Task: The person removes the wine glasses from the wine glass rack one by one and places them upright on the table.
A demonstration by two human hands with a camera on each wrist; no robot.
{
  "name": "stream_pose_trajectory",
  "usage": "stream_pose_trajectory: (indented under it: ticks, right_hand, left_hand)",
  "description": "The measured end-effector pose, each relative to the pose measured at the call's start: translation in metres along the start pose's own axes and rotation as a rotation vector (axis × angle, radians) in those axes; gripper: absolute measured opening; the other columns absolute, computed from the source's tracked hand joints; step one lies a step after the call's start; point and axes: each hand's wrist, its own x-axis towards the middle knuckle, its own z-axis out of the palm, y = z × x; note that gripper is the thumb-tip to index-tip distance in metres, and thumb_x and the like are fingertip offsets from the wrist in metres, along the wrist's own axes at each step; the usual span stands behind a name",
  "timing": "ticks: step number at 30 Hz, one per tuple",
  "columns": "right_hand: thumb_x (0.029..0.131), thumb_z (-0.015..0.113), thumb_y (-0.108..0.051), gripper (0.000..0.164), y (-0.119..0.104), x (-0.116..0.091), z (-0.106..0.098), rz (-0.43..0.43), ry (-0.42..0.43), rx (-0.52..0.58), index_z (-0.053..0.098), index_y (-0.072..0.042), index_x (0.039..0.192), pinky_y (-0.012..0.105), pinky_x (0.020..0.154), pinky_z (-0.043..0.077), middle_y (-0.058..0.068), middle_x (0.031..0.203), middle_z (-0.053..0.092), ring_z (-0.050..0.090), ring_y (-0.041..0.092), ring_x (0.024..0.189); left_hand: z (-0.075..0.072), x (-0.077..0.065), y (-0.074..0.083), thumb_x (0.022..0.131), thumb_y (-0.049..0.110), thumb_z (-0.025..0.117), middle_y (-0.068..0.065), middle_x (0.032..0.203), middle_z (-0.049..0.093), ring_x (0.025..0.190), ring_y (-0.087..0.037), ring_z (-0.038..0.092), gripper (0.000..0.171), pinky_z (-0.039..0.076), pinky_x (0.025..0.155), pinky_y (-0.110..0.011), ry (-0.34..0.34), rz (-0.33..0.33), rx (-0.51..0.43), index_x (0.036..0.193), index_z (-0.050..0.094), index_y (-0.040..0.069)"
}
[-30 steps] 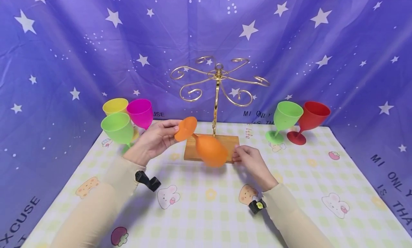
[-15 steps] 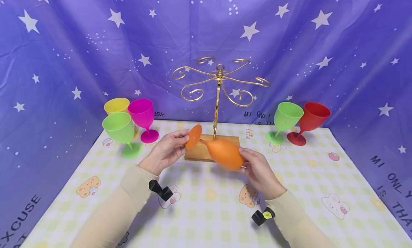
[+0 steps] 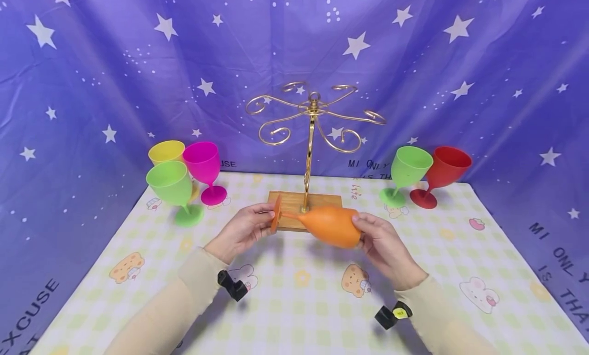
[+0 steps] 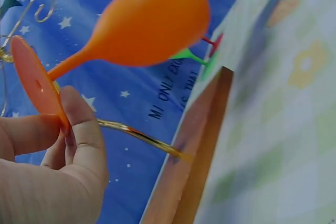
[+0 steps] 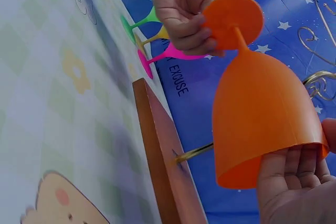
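Note:
An orange goblet (image 3: 332,226) lies sideways in the air, held between both hands in front of the gold stand. My left hand (image 3: 246,229) pinches the edge of its round foot (image 4: 35,77) between thumb and fingers. My right hand (image 3: 384,245) grips the rim of the bowl; in the right wrist view the fingers (image 5: 296,169) reach inside the mouth while the thumb (image 5: 329,132) stays outside. The bowl (image 5: 262,111) points its opening toward the right hand. Behind it rises the twisted gold post (image 3: 309,160) on a wooden base (image 3: 287,197), partly hidden by the goblet.
Curled gold arms (image 3: 276,132) spread from the top of the stand. At left stand a yellow (image 3: 166,150), a magenta (image 3: 202,160) and a green goblet (image 3: 169,183). Another green goblet (image 3: 411,165) and a red one (image 3: 446,165) stand at right. A starry curtain (image 3: 294,38) hangs behind the table.
My right hand came up to the bowl and took hold of its rim. The goblet moved right and turned closer to level, while my left hand shifted right and lower with its foot.

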Motion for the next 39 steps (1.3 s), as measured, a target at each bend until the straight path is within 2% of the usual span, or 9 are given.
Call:
stream_pose_trajectory:
  ticks: [7, 11, 14, 18, 23, 27, 30, 35, 39]
  right_hand:
    - [0.096, 0.056, -0.011, 0.012, -0.016, -0.008, -0.006, -0.024, 0.011, -0.106, 0.067, -0.009, 0.09, 0.02, 0.062, 0.05, 0.0, 0.082, 0.066, 0.06, 0.011, 0.067]
    - [0.095, 0.059, -0.013, 0.009, -0.028, -0.014, -0.013, -0.03, 0.041, -0.209, 0.067, -0.01, 0.092, 0.022, 0.066, 0.051, -0.001, 0.085, 0.064, 0.06, 0.012, 0.071]
    - [0.094, 0.06, -0.016, 0.009, -0.038, -0.018, -0.019, -0.042, 0.061, -0.307, 0.065, -0.008, 0.093, 0.024, 0.07, 0.051, 0.0, 0.088, 0.062, 0.06, 0.013, 0.075]
    - [0.094, 0.061, -0.021, 0.015, -0.05, -0.021, -0.027, -0.056, 0.083, -0.458, 0.062, -0.006, 0.095, 0.025, 0.075, 0.052, 0.0, 0.092, 0.06, 0.06, 0.014, 0.082]
    - [0.093, 0.063, -0.025, 0.017, -0.068, -0.026, -0.039, -0.081, 0.132, -0.657, 0.062, -0.008, 0.096, 0.024, 0.079, 0.049, -0.007, 0.09, 0.062, 0.059, 0.011, 0.086]
    - [0.093, 0.063, -0.029, 0.021, -0.082, -0.029, -0.049, -0.109, 0.2, -0.825, 0.062, -0.009, 0.099, 0.023, 0.074, 0.048, -0.013, 0.087, 0.063, 0.057, 0.009, 0.083]
    - [0.093, 0.063, -0.031, 0.027, -0.092, -0.03, -0.056, -0.15, 0.254, -0.958, 0.061, -0.005, 0.1, 0.022, 0.066, 0.048, -0.013, 0.082, 0.062, 0.055, 0.009, 0.078]
    - [0.093, 0.062, -0.031, 0.03, -0.105, -0.031, -0.065, -0.247, 0.332, -1.195, 0.063, -0.002, 0.096, 0.022, 0.057, 0.043, -0.005, 0.076, 0.061, 0.05, 0.012, 0.072]
    - [0.093, 0.06, -0.032, 0.03, -0.113, -0.031, -0.071, -0.293, 0.367, -1.337, 0.066, -0.003, 0.093, 0.025, 0.054, 0.04, 0.006, 0.084, 0.057, 0.043, 0.016, 0.076]
  left_hand:
    - [0.001, 0.002, -0.011, 0.093, -0.006, 0.051, -0.009, 0.087, 0.063, 0.075, -0.018, 0.063, 0.027, 0.055, 0.073, -0.028, -0.032, -0.026, 0.129, 0.119, 0.051, -0.012]
    - [-0.003, 0.005, -0.013, 0.092, -0.004, 0.053, -0.011, 0.089, 0.064, 0.077, -0.018, 0.063, 0.035, 0.055, 0.075, -0.028, -0.014, -0.05, 0.167, 0.125, 0.047, -0.015]
    - [-0.009, 0.008, -0.014, 0.092, -0.004, 0.053, -0.016, 0.098, 0.062, 0.078, -0.018, 0.062, 0.039, 0.055, 0.076, -0.028, 0.03, -0.062, 0.194, 0.128, 0.045, -0.016]
    - [-0.017, 0.012, -0.015, 0.092, -0.005, 0.053, -0.024, 0.11, 0.059, 0.081, -0.019, 0.061, 0.035, 0.054, 0.078, -0.029, 0.121, -0.068, 0.235, 0.126, 0.049, -0.014]
    - [-0.023, 0.017, -0.017, 0.089, -0.004, 0.06, -0.023, 0.108, 0.061, 0.074, -0.018, 0.059, 0.031, 0.053, 0.071, -0.027, 0.232, -0.067, 0.307, 0.119, 0.056, -0.011]
    - [-0.026, 0.023, -0.017, 0.085, -0.004, 0.065, -0.017, 0.097, 0.064, 0.07, -0.018, 0.057, 0.031, 0.05, 0.067, -0.026, 0.296, -0.068, 0.348, 0.114, 0.058, -0.01]
    - [-0.027, 0.027, -0.018, 0.084, -0.004, 0.065, -0.013, 0.093, 0.063, 0.073, -0.018, 0.057, 0.031, 0.052, 0.071, -0.028, 0.336, -0.07, 0.381, 0.113, 0.057, -0.009]
    - [-0.029, 0.031, -0.02, 0.085, -0.005, 0.063, -0.016, 0.097, 0.062, 0.082, -0.022, 0.061, 0.03, 0.054, 0.08, -0.033, 0.359, -0.067, 0.45, 0.114, 0.057, -0.008]
    - [-0.03, 0.035, -0.021, 0.085, -0.004, 0.063, -0.018, 0.101, 0.064, 0.087, -0.024, 0.063, 0.028, 0.054, 0.081, -0.034, 0.38, -0.062, 0.523, 0.113, 0.059, -0.007]
